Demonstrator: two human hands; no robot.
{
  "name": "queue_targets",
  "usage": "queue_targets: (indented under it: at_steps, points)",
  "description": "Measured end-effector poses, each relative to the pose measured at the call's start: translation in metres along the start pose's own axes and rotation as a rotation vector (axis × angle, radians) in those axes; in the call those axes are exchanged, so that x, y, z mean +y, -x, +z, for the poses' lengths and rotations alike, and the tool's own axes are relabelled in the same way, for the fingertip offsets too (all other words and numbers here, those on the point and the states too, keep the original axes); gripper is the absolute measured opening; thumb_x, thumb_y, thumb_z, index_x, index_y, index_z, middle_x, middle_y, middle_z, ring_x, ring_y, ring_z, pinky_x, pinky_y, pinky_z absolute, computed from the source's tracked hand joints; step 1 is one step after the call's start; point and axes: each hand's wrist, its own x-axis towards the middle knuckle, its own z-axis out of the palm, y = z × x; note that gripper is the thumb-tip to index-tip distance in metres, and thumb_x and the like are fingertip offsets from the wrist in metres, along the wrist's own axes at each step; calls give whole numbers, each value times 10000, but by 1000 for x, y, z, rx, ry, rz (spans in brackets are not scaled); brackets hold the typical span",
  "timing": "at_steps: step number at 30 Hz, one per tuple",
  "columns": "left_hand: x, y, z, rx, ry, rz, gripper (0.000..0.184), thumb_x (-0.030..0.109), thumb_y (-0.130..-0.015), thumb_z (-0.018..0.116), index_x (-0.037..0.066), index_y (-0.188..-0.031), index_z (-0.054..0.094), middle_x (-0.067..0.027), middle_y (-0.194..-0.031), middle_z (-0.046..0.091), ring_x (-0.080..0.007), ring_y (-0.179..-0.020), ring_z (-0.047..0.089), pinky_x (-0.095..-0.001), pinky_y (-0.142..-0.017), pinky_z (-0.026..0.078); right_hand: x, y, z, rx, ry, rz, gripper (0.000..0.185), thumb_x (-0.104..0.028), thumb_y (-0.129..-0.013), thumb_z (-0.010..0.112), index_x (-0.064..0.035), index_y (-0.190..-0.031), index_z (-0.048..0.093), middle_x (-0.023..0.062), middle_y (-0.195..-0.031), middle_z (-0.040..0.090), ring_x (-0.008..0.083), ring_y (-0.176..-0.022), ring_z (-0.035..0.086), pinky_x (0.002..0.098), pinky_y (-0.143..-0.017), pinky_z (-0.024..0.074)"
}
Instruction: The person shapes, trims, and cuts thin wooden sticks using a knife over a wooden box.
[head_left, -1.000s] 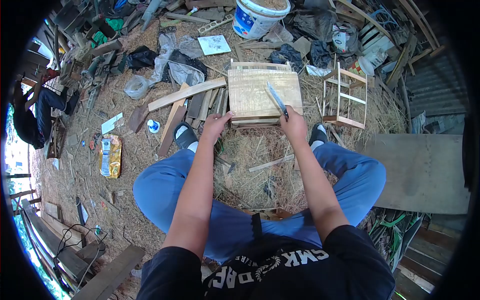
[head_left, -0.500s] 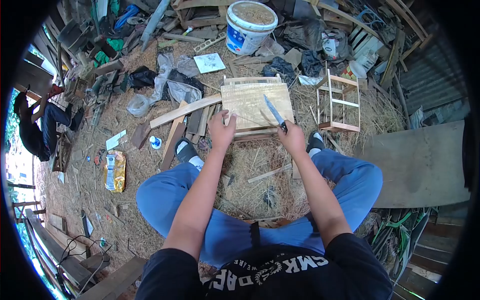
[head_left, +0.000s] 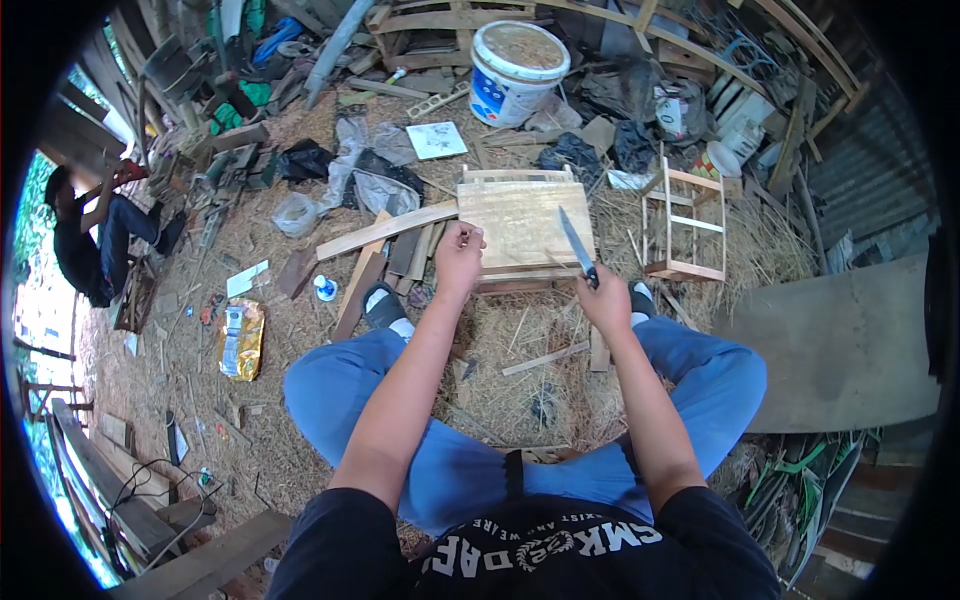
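A small wooden stool with a flat pale top (head_left: 520, 225) stands on the ground between my feet. My right hand (head_left: 606, 300) is closed round the dark handle of a knife (head_left: 577, 243), whose blade points up and left over the right part of the top. At the left edge of the top is my left hand (head_left: 460, 258), raised, its fingers curled with the fingertips close together. Whether it holds anything small is too fine to make out.
A slatted wooden frame (head_left: 690, 222) stands right of the stool. Planks (head_left: 385, 230) lie to the left. Beyond are a white bucket (head_left: 515, 85), plastic bags and scrap wood. A gold packet (head_left: 242, 340) lies on the ground. Another person (head_left: 95, 235) sits at far left.
My left hand has risen from the near left edge of the top and its fingers have curled. My right hand still holds the knife. The whole view has shifted slightly.
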Motion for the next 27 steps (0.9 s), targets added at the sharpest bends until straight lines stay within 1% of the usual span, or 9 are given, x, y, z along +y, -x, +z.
queue_targets:
  at_steps: [3, 5, 6, 8, 11, 13, 14, 17, 27]
  points:
    - [5, -4, -12, 84, 64, -7, 61, 115, -1007, 633, 67, -972, 619, -7, -802, 628, -70, -728, 576, -248, -659, 461, 6, 2, 2, 10, -2, 4, 238, -236, -856, 728, -8, -850, 658, 201, -713, 657, 387, -680, 672, 462, -633, 516]
    - [-25, -20, -21, 148, 89, 21, 104, 125, -998, 645, 40, -1057, 645, -24, -818, 644, -100, -753, 616, -248, -693, 486, 16, 3, 10, 60, -86, 0, 237, -228, -856, 720, 2, -835, 667, 164, -687, 660, 306, -633, 673, 413, -615, 509]
    - [-28, -20, -14, 386, -136, 161, 190, 139, -990, 660, 17, -1135, 643, -38, -837, 662, -119, -765, 634, -260, -717, 501, 18, 4, 15, 28, -235, 48, 240, -228, -860, 722, 7, -831, 685, 91, -663, 652, 183, -600, 629, 359, -601, 490]
    - [-32, -20, -14, 626, -363, 301, 282, 152, -982, 675, -6, -1212, 640, -52, -856, 679, -137, -776, 652, -272, -740, 516, 19, 5, 28, -3, -304, 134, 229, -220, -856, 732, 4, -827, 694, 54, -664, 644, 141, -605, 600, 333, -597, 479]
    - [-37, -10, -17, 313, -525, 51, 400, 199, -972, 696, -31, -1293, 631, -88, -928, 717, -173, -844, 685, -301, -802, 532, 8, 10, 41, -54, -521, 223, 163, -167, -844, 758, -13, -817, 709, -19, -694, 629, 75, -621, 547, 279, -589, 446]
    - [-41, -4, -10, -87, -291, -11, 382, 309, -932, 716, 27, -1190, 722, -179, -948, 740, -299, -934, 703, -385, -884, 521, -17, 18, 34, -118, -588, 288, 122, -134, -846, 760, -26, -816, 711, -33, -722, 628, 63, -631, 536, 255, -584, 426]
    - [1, 12, 0, -153, -362, -120, 324, 294, -961, 704, 12, -1115, 752, -132, -1002, 758, -212, -910, 699, -334, -854, 521, -16, 18, 38, -178, -641, 356, 110, -128, -857, 759, -31, -838, 711, -35, -736, 629, 58, -634, 534, 252, -579, 421]
    - [11, 24, 16, -264, -94, -113, 328, 282, -983, 702, -6, -1137, 741, -88, -997, 759, -129, -886, 672, -279, -800, 513, -21, 21, 47, -185, -715, 355, 109, -135, -892, 753, -54, -876, 683, -53, -634, 548, 42, -443, 431, 247, -401, 301]
    - [2, 35, 27, -352, -71, -35, 221, 205, -1008, 679, -11, -995, 720, -50, -883, 726, -96, -809, 633, -250, -738, 495, -31, 24, 48, -267, -748, 327, 157, -183, -920, 764, -71, -922, 654, -68, -618, 513, 38, -442, 407, 247, -404, 288]
